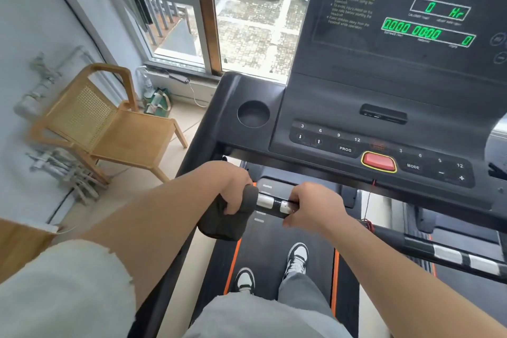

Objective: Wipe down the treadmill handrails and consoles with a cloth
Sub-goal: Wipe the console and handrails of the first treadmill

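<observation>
I stand on a black treadmill. Its console (384,107) rises ahead with green digits lit, a button panel and a red stop button (378,162). A short black handlebar (270,202) with silver sensor plates runs across in front of me. My left hand (233,186) presses a dark grey cloth (227,217) around the bar's left part, and the cloth hangs down below the fist. My right hand (315,207) grips the bar's right end bare. A second handlebar (452,254) with silver plates lies at the lower right.
A wooden chair (109,129) stands left of the treadmill by the wall, with a green bag (159,103) and a window behind it. A round cup holder (253,114) sits in the console's left corner. My shoes (296,258) rest on the belt between orange side strips.
</observation>
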`<state>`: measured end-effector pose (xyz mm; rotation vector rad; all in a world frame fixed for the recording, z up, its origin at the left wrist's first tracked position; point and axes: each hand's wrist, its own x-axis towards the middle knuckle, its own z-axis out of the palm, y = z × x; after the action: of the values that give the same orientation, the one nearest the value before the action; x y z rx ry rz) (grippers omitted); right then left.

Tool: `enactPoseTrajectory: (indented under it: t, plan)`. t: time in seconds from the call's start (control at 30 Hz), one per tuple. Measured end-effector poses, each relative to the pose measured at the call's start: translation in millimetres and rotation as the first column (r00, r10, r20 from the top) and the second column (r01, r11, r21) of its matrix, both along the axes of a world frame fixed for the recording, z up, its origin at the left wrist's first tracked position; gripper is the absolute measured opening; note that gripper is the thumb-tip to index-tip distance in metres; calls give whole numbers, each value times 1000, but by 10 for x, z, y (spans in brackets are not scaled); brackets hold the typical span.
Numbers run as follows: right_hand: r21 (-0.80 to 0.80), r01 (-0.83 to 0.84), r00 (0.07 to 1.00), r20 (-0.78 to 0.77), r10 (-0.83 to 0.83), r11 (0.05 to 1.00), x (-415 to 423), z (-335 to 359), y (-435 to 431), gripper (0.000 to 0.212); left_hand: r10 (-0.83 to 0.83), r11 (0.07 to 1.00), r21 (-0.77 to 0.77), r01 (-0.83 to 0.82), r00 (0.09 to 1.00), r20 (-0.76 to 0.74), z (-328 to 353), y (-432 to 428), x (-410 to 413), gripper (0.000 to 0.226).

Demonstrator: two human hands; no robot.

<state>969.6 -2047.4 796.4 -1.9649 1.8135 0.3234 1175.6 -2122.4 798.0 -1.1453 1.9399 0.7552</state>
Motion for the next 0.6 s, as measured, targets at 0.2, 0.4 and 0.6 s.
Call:
enactPoseTrajectory:
  t: [0.2,0.4,0.6]
  plan:
    - [-4,7,1000,14,-7,1000,-1,-14,-18,37,-80,638,-768,-62,986,-146,-495,689,134,42]
    - [-48,-4,1000,20,5,999,-2,-35,25,35,-128,659,-752,-38,979,-161,-500,627,123,41]
    - [-143,-44,998,28,49,989,15,-86,117,26,-9,999,-34,10,1000,16,-96,-1,-31,51]
